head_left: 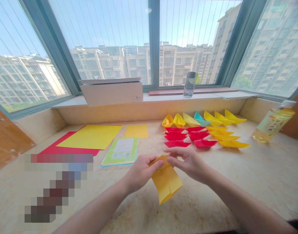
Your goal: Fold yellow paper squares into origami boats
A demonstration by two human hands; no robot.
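A folded piece of yellow-orange paper [167, 182] hangs between my two hands above the stone counter, its lower end showing a slit and a fold. My left hand [145, 169] pinches its upper left side, with the thumb lying on the front. On the upper right edge, my right hand [188, 162] grips the paper between thumb and fingers. Some fingertips of both hands are hidden behind the sheet. Just beyond my hands stand folded paper boats: red boats [175, 136], yellow boats [230, 138] and one teal boat [201, 119].
Yellow sheets [90, 136] overlap red paper [66, 144] at the left. Nearer lies a green-bordered packet [122, 151], with a small orange sheet [136, 131] behind it. A drink bottle [273, 123] stands at right. A white box [112, 92] and a water bottle [189, 86] occupy the sill.
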